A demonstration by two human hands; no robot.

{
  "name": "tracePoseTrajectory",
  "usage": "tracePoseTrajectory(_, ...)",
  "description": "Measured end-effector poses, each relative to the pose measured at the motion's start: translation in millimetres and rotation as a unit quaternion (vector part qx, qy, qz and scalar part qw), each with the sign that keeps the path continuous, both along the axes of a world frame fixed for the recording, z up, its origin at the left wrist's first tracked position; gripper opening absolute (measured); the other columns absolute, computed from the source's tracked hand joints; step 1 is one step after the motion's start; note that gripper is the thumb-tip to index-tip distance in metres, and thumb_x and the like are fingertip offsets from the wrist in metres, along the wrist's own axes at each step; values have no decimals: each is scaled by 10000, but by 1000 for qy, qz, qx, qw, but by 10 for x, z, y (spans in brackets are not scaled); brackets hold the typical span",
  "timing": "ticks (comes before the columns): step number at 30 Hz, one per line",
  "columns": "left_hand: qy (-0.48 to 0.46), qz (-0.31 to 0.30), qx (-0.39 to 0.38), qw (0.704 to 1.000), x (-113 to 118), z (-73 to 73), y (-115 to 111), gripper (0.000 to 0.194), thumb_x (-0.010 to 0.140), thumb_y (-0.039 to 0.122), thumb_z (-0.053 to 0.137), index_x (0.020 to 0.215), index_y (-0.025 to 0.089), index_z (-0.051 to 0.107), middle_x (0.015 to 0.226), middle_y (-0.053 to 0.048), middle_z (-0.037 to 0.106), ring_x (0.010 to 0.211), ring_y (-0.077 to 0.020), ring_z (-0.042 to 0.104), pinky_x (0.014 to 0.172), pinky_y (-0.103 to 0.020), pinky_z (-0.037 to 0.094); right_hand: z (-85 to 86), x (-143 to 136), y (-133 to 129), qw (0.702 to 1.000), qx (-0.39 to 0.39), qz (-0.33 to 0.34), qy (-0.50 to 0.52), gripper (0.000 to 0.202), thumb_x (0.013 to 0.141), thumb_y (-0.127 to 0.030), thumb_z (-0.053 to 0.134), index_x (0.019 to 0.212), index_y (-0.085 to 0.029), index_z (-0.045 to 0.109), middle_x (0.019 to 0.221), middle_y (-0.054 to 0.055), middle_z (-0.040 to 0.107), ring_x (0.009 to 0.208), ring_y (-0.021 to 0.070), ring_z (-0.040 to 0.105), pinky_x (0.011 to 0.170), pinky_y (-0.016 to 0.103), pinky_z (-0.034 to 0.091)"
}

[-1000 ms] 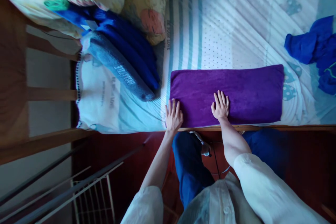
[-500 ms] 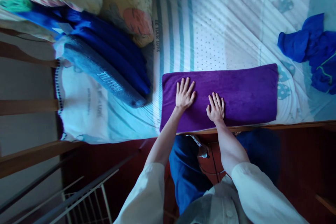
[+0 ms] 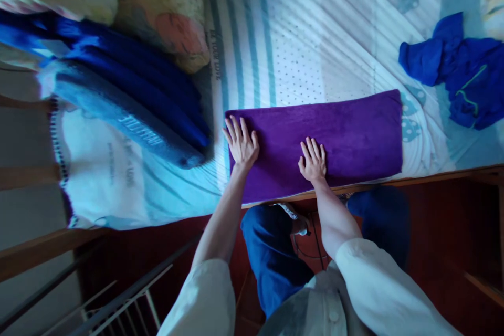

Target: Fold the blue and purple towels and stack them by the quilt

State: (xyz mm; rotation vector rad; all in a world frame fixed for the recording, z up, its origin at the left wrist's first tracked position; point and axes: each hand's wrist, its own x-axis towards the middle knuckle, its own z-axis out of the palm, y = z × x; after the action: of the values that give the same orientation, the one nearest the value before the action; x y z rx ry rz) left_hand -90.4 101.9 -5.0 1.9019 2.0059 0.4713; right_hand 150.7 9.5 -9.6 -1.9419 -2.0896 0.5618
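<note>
Hands, L (image 3: 242,148) & R (image 3: 314,161), open, palms down on folded purple cloth (image 3: 354,136) atop bed (image 3: 177,189).

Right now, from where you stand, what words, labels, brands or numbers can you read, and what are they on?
"BE YOUR LOVE", slightly soft: striped bed sheet.
White lettering, too blurred to read: grey-blue fuzzy roll.
Faded print, too blurred to read: pale cloth at the left end.
White tag: no readable text.
Purple cloth: no text visible.
</note>
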Motion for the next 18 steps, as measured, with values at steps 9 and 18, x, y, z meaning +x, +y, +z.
tracePoseTrajectory(9, -57, -30, -9, 998, 1031, -108, -1067, 622, 998, 325, 417, 1593, 145, 408, 1696, -164, 268, 1611, -307, 135, 1307, -597, 85, 89, -11, 21, 999, -41, 3, -20, 613, 1002, -270, 436, 1610, -209, 387, 1709, 66, 297, 1613, 230, 190, 1329, 503, 98)
tracePoseTrajectory(18, -76, -10, 8, 997, 1002, -147, -983, 620, 927, 290, 461, 1527, 141, 510, 1663, -165, 355, 1591, -303, 234, 1302, -560, 123, 225, -29, 15, 997, -63, 14, -46, 609, 1041, -297, 409, 1637, -196, 331, 1729, 78, 226, 1621, 227, 151, 1329, 487, 54)
